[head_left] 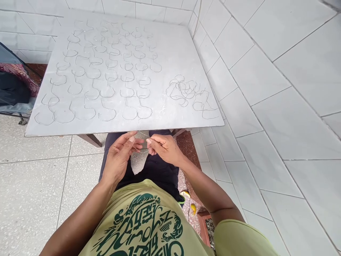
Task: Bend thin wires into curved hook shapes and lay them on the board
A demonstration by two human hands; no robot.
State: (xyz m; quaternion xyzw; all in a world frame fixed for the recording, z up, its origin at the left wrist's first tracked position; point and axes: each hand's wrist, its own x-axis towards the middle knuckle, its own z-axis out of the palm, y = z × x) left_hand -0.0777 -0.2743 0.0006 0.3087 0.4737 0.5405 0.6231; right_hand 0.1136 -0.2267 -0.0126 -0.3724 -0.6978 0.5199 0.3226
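Observation:
A thin wire [144, 152], bent into a curve, spans the gap between my hands just below the table's front edge. My right hand [163, 146] pinches it between thumb and fingers. On the other side my left hand [121, 151] holds the wire near the thumb and index finger, its other fingers loosely curled. Rows of similar curved wire pieces [107, 93], many shaped like an S or a hook, lie across the left and middle of the white tabletop [183, 46]. A tangled heap of wire [183, 89] lies on the right part.
White tiled walls [266, 106] bound the table at the back and right. A folding chair [16, 81] with dark cloth stands at the left. Under the board a wooden table leg [90, 139] shows. Yellow pieces [193, 208] lie on the floor near my right side.

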